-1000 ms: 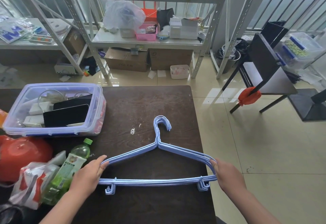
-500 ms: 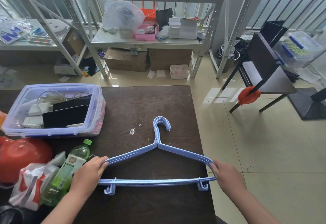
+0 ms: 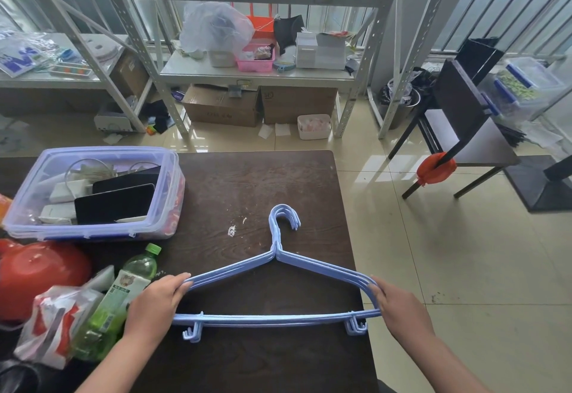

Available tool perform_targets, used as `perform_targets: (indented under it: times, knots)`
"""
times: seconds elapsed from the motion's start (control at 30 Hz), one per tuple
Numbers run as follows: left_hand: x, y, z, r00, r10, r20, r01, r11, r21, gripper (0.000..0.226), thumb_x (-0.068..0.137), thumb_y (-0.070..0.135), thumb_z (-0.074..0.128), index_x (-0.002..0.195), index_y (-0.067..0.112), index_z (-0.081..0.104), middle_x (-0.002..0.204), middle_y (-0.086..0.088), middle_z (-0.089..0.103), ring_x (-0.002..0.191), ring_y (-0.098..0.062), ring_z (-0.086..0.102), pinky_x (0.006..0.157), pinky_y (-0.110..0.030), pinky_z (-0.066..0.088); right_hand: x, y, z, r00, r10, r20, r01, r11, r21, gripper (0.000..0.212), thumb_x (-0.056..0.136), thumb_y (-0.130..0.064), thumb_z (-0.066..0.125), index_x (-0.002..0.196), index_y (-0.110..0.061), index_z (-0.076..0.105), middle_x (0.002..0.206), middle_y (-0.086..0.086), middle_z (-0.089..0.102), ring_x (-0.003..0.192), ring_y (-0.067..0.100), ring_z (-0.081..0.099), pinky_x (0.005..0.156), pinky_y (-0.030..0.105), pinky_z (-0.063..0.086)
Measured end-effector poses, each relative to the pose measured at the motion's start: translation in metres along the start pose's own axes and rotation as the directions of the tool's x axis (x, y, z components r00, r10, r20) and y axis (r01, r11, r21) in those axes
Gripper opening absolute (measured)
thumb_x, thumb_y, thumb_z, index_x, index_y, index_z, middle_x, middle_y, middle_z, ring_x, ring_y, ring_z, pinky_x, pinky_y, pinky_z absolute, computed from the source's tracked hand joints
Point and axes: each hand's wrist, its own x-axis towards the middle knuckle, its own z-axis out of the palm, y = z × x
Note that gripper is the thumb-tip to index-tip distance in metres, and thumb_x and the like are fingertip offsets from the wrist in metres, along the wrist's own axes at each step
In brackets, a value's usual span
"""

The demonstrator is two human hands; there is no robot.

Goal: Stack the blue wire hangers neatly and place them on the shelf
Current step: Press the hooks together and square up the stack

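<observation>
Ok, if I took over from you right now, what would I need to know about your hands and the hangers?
Left hand: grips the left end of the blue hangers.
Right hand: grips their right end.
Hangers: bunched in one pile on the dark table, hooks pointing away from you and almost lined up.
Done: stack gathered and nearly squared.
Left: even up the last small offsets, then lift the pile and carry it to the metal shelf ahead, which already holds boxes and a pink basket.

Blue wire hangers [image 3: 275, 318] stacked, perhaps three, flat
</observation>
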Motion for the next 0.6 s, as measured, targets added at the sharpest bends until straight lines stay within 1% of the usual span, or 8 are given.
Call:
perform_targets:
  times: [0.07,0.17,0.3,0.4,0.5,0.6]
  knots:
    - [-0.0009,0.0015,-0.0006,1.000,0.007,-0.014,-0.007,1.000,-0.006,0.020,0.090,0.037,0.059,0.105,0.030,0.070,0.094,0.010,0.070,0.088,-0.019,0.067,0.066,-0.034,0.052,-0.0013,-0.0003,-0.0012,1.000,0.011,-0.018,-0.010,1.000,0.012,0.034,0.096,-0.048,0.029,0.117,-0.038,0.054,0.090,0.000,0.070,0.082,0.025,0.062,0.064,0.033,0.048]
    - [-0.0018,0.0047,-0.0023,1.000,-0.005,-0.014,0.005,1.000,0.000,0.020,0.091,0.039,0.057,0.105,0.032,0.069,0.095,0.012,0.070,0.089,-0.017,0.067,0.066,-0.031,0.051,-0.0036,0.0021,0.0003,0.999,0.015,-0.032,-0.014,1.000,0.016,0.035,0.096,-0.049,0.028,0.121,-0.042,0.052,0.090,-0.002,0.070,0.081,0.023,0.063,0.065,0.033,0.050]
    - [-0.0010,0.0074,-0.0027,1.000,-0.014,0.002,0.013,1.000,0.024,0.021,0.090,0.039,0.058,0.106,0.032,0.069,0.093,0.010,0.069,0.089,-0.017,0.066,0.065,-0.032,0.051,-0.0072,0.0041,0.0028,1.000,0.016,0.001,-0.016,1.000,0.015,0.029,0.096,-0.047,0.031,0.107,-0.040,0.057,0.074,-0.003,0.066,0.068,0.019,0.059,0.056,0.031,0.046]
    - [0.0014,0.0075,-0.0017,1.000,-0.014,0.023,0.013,0.999,0.041,0.020,0.092,0.037,0.056,0.106,0.030,0.069,0.094,0.009,0.069,0.090,-0.018,0.066,0.066,-0.033,0.052,-0.0069,0.0037,0.0040,0.999,0.037,0.024,-0.037,0.999,-0.005,0.026,0.096,-0.045,0.033,0.095,-0.036,0.058,0.069,-0.002,0.063,0.066,0.016,0.059,0.056,0.031,0.047]
    - [0.0037,0.0097,-0.0015,0.999,-0.026,0.032,0.024,0.998,0.054,0.019,0.094,0.036,0.053,0.102,0.029,0.069,0.093,0.007,0.070,0.089,-0.019,0.065,0.068,-0.033,0.051,-0.0031,0.0018,0.0031,0.998,0.044,0.033,-0.044,0.999,-0.016,0.026,0.096,-0.043,0.034,0.100,-0.037,0.059,0.073,-0.004,0.064,0.068,0.015,0.059,0.056,0.029,0.045]
    - [0.0035,0.0093,-0.0006,0.998,-0.055,0.021,0.054,0.998,0.040,0.020,0.094,0.035,0.054,0.103,0.028,0.071,0.097,0.004,0.073,0.091,-0.023,0.066,0.069,-0.033,0.048,-0.0008,-0.0022,-0.0005,0.998,0.039,0.052,-0.038,0.999,-0.014,0.026,0.097,-0.041,0.033,0.107,-0.040,0.057,0.080,-0.003,0.066,0.071,0.017,0.059,0.058,0.030,0.044]
